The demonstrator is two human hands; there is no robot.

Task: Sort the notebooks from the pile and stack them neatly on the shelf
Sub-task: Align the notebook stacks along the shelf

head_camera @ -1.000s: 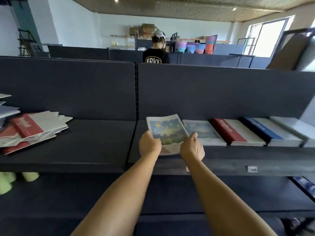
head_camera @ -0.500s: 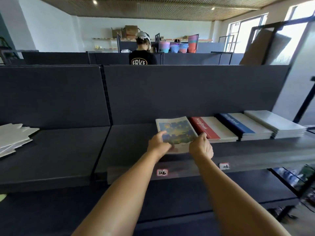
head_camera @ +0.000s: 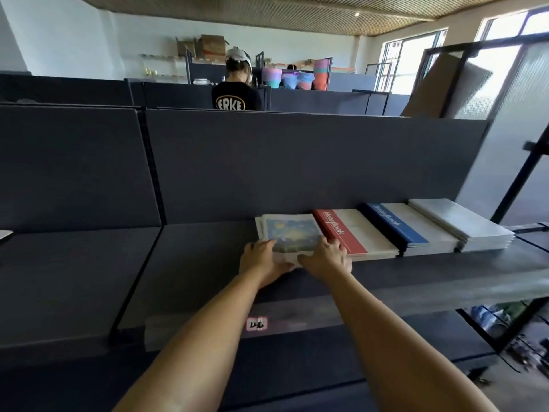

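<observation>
On the dark shelf (head_camera: 416, 278), the starry-night notebook (head_camera: 292, 234) is gripped at its near edge by the left hand (head_camera: 261, 258) and right hand (head_camera: 325, 257), its lower corners hidden. Right of it, touching, a red notebook stack (head_camera: 341, 234) and a blue notebook stack (head_camera: 395, 226) read "Notebook"; the white stack (head_camera: 463, 224) is unreadable.

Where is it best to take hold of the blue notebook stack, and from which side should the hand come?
Probably at its near short edge, coming from the open front of the shelf. The blue notebook stack lies flat, with the red notebook stack and the grey stack close on both long sides and the back panel behind.
</observation>
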